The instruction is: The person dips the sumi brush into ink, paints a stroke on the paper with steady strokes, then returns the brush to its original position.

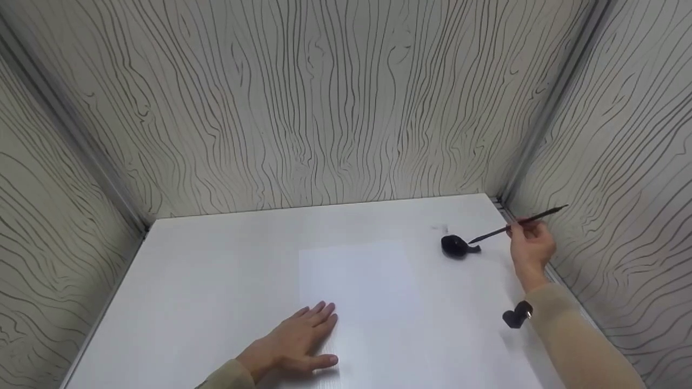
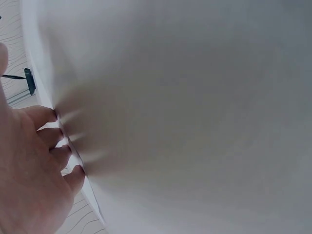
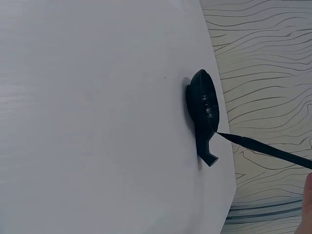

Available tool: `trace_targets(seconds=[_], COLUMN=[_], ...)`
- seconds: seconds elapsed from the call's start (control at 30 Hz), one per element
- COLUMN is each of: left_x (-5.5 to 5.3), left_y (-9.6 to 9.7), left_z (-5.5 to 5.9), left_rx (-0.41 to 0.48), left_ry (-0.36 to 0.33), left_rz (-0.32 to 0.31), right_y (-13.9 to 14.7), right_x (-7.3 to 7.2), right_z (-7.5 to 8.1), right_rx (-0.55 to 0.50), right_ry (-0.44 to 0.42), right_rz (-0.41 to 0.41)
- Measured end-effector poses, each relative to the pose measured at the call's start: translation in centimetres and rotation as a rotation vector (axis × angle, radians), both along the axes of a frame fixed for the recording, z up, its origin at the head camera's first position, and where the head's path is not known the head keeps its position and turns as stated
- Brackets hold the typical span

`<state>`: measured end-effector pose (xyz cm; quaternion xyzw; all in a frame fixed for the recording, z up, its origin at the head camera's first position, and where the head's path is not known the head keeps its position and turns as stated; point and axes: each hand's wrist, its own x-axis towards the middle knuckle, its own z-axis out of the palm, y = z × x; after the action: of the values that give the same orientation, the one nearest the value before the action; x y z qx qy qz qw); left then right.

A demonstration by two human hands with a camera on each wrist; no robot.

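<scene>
Head view first, and here is the right hand (image 1: 532, 246) out by the right side of the white table (image 1: 205, 270), thumb and fingers pinched together round a slim dark brush (image 1: 491, 234). The brush slants, its pointed end down to the left at a black dish (image 1: 454, 246), its other end up to the right! The dish sits on the right part of the table, its short handle pointing right, a faint dark smudge (image 1: 439, 228) just beyond it. Over to the left hand (image 1: 303, 337): palm down, fingers stretched out, thumb well apart, nothing clamped, fingertips on the near left part of a white sheet of paper (image 1: 357, 275). Wood-grain patterned walls (image 1: 324, 108) rise around the table.

To the left wrist view: the four fingertips come down on a white surface, gaps between them, soft shadows spreading from each; whether that is paper or tabletop, I cannot tell from here. Small and dark beyond the hand, the dish and brush show near the left edge.

And the right wrist view, close on the action: the brush tip meets the dish rim right beside the handle, the dish's hollow glossy inside, while only a sliver of the hand shows at the right edge, too little to judge its grip from this angle
</scene>
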<state>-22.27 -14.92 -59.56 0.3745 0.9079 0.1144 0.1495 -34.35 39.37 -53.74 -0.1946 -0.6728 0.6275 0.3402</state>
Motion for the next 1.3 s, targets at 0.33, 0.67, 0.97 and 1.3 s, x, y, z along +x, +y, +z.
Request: trace_targets(seconds=[0.33,0.67,0.97,1.3], left_x=[0.1,0.1,0.1,0.1], left_y=[0.0,0.0,0.1,0.1], left_z=[0.0,0.1,0.2,0.3], left_rx=[0.007,0.018,0.013,0.011], left_ry=[0.004,-0.007,-0.016,-0.002], left_rz=[-0.004,0.004,0.014,0.008], right_y=[-0.1,-0.8,-0.4,0.5], right_x=[0.3,0.2,0.6,1.1], right_z=[0.4,-0.8,-1.3,-0.3], right_rx=[0.052,0.073,0.035,0.037], right_ry=[0.029,-0.041,-0.057,-0.049], right_rz=[-0.038,-0.035,-0.027,-0.047])
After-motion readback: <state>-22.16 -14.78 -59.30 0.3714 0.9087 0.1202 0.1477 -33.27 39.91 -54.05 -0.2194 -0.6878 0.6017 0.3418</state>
